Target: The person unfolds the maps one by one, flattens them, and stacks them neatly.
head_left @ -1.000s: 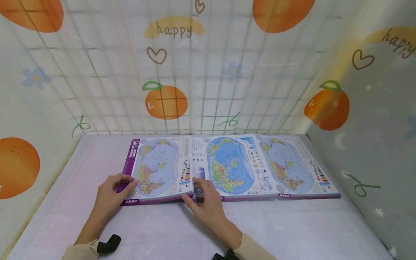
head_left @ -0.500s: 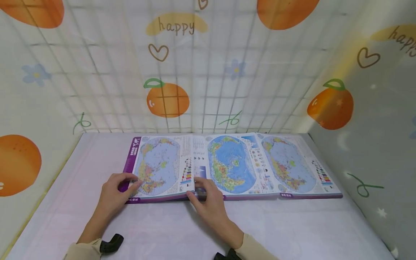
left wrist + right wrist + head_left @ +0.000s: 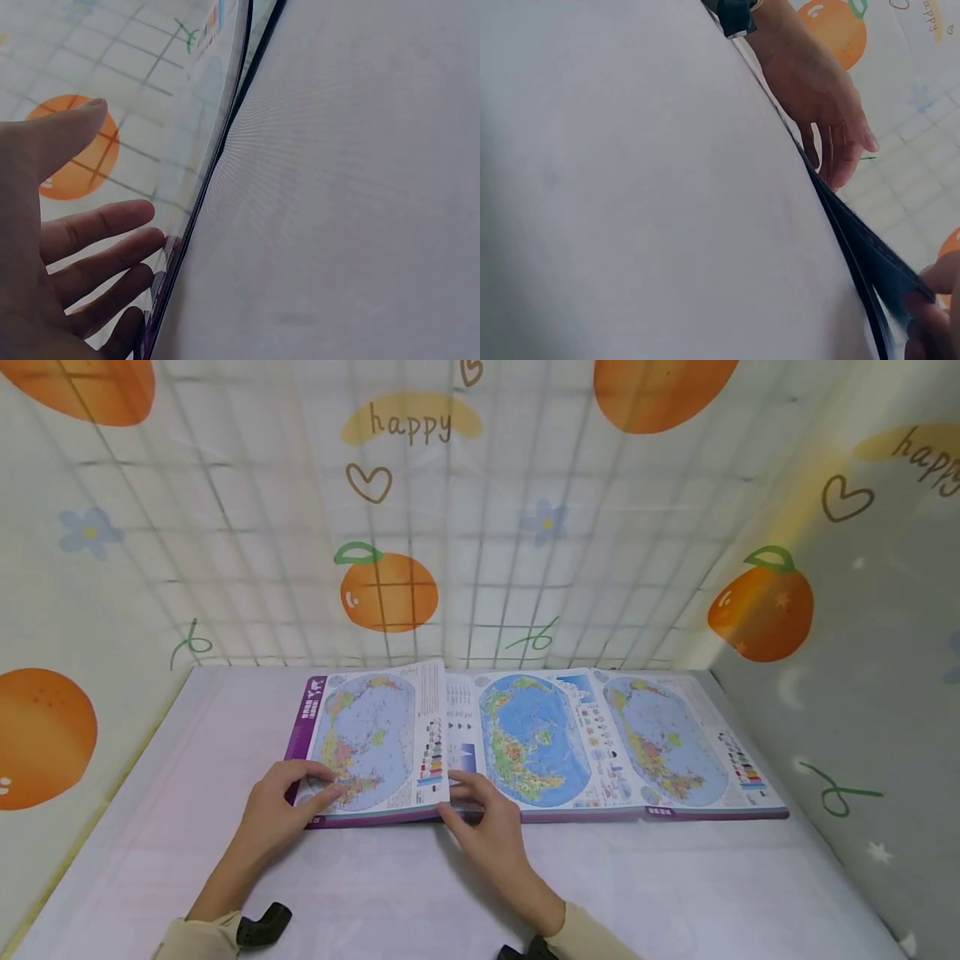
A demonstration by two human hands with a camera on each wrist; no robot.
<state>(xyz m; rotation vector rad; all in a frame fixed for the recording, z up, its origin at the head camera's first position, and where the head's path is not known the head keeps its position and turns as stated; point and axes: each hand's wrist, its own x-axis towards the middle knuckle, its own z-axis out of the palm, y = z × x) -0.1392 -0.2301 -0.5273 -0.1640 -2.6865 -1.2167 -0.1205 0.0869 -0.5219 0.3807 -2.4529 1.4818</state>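
Note:
Three world maps with purple borders lie in a row across the table in the head view. My right hand (image 3: 491, 835) pinches the near right corner of the left map (image 3: 375, 718), whose right side is raised and overlaps the middle map (image 3: 536, 739). The raised dark edge (image 3: 877, 259) shows between my thumb and fingers in the right wrist view. At the map's left side is my left hand (image 3: 277, 806), thumb and index fingertip over its near left part. Its fingers are spread loosely in the left wrist view, thumb apart.
The right map (image 3: 663, 743) lies flat beside the middle one. A pale cloth covers the table (image 3: 375, 893). Behind stands a wire grid (image 3: 495, 585) with a curtain printed with oranges, and a grey curtain (image 3: 885, 710) hangs on the right.
My left hand has slid right, further over the left map. That map's far right corner has risen. My right hand keeps its pinch and has shifted slightly right; the other maps lie as before.

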